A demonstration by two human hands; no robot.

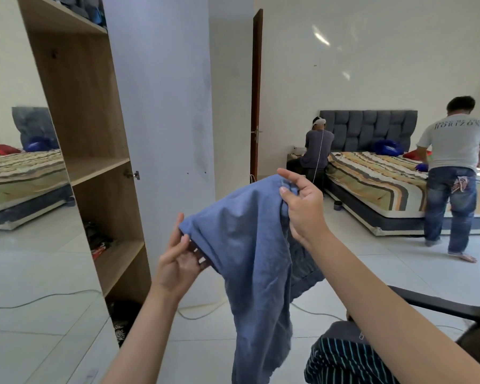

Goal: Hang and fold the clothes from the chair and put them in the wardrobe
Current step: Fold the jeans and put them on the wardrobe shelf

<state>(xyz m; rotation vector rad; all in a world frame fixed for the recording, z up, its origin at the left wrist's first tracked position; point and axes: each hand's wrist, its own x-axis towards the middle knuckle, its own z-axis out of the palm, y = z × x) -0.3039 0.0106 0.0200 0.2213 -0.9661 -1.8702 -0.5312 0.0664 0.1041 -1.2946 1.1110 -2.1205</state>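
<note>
A blue garment (250,245) hangs in the air in front of me, its lower part drooping toward the floor. My left hand (179,259) holds its lower left edge with curled fingers. Higher up, my right hand (302,202) pinches the top right edge between thumb and fingers. The dark chair (438,306) stands at the lower right, with a dark striped garment (341,361) piled on it. The wooden wardrobe (94,167) stands at the left with its white door (161,106) swung open; folded dark clothes lie on its lower shelves.
A mirror (17,167) fills the far left. A bed (394,187) stands at the right, with one person standing beside it and another sitting near its head. White cables (203,314) run across the tiled floor. A brown room door (257,92) is ajar.
</note>
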